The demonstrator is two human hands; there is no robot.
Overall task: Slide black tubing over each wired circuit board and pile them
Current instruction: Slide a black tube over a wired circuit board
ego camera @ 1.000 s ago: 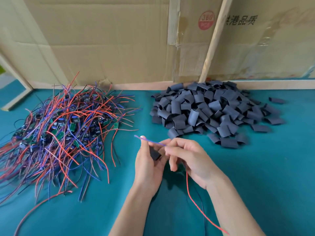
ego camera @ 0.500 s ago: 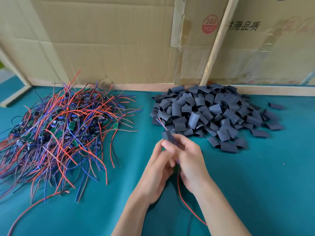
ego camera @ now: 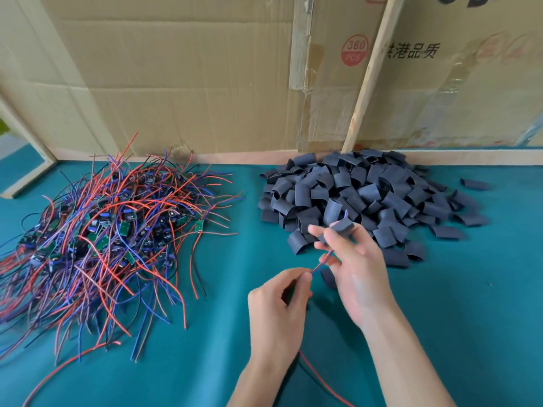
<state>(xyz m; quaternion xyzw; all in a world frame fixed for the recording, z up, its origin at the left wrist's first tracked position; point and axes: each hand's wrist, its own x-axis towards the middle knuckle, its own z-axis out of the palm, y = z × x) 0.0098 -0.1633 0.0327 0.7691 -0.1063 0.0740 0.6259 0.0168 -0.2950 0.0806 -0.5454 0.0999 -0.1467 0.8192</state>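
My right hand (ego camera: 357, 268) pinches a short piece of black tubing (ego camera: 342, 226) at its fingertips, in front of the heap of tubing pieces (ego camera: 370, 195). Red and blue wires (ego camera: 321, 261) run through the tubing, their tips poking out above it, and lead down to my left hand (ego camera: 279, 306). That hand grips the wires and what looks like a dark board, mostly hidden in its curled fingers. A long red wire (ego camera: 320, 380) trails from under my left hand toward the near edge. A big tangle of wired circuit boards (ego camera: 108, 239) lies at the left.
Everything lies on a teal cloth table (ego camera: 470, 318). Cardboard sheets (ego camera: 182, 74) and a leaning wooden slat (ego camera: 370, 71) stand along the back. One stray tubing piece (ego camera: 474, 184) lies at the far right. Another dark piece (ego camera: 329, 279) lies under my right hand.
My hands have drawn apart: the right one lifted the tubing up and away along the wires, while the left pulled back toward me, holding the wires.
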